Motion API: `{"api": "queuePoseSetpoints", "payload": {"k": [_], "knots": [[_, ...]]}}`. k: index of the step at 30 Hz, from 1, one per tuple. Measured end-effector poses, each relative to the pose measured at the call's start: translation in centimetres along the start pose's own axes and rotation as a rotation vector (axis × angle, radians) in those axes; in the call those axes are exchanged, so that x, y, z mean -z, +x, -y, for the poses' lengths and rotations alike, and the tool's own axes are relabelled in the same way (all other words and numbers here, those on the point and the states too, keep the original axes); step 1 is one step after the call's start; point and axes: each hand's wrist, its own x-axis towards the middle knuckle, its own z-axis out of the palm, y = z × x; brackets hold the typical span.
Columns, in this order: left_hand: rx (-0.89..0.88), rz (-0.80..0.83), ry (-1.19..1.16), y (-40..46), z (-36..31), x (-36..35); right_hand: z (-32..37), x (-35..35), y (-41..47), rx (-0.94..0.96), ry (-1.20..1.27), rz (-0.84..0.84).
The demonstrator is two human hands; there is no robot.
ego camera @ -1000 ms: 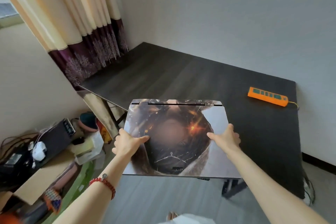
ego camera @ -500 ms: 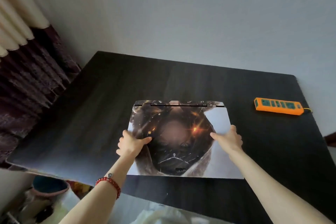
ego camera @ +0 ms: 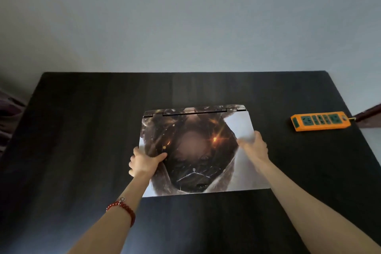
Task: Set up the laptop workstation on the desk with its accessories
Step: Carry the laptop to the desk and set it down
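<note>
A closed laptop [ego camera: 198, 150] with a dark picture skin on its lid lies over the middle of the dark desk [ego camera: 82, 130], hinge side away from me. My left hand [ego camera: 144, 162] grips its left edge, thumb on the lid. Along the right edge, my right hand [ego camera: 254, 146] holds the laptop, thumb on top and fingers wrapped round the side. Whether the laptop rests fully on the desk or hovers just above it, I cannot tell.
An orange power strip [ego camera: 320, 120] with green sockets lies at the desk's right edge, its cord running off to the right. A plain wall stands right behind the desk. A dark curtain [ego camera: 8, 109] shows at the far left.
The laptop has been carried from over the desk's front edge to above the desk's middle. The view has swung to face the desk straight on. Both hands keep their grip.
</note>
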Motion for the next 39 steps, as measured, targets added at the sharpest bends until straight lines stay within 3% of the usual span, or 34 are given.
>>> {"api": "queuePoseSetpoints", "payload": {"k": [18,27,33,39], "knots": [[0.029,-0.09,0.083,5.2,-4.3,-1.9,1.2,-2.5,6.9,0.046,-0.062,0.028],[-0.009,-0.104,0.072,5.5,-4.2,-1.9,1.6,-3.6,6.2,0.082,-0.271,-0.002],[-0.07,-0.144,0.085,5.1,-3.5,-2.7,1.2,-4.0,6.0,0.123,-0.273,-0.025],[-0.101,-0.129,0.181,4.9,-3.1,-2.9,1.1,-3.7,4.9,0.159,-0.457,0.04]]}}
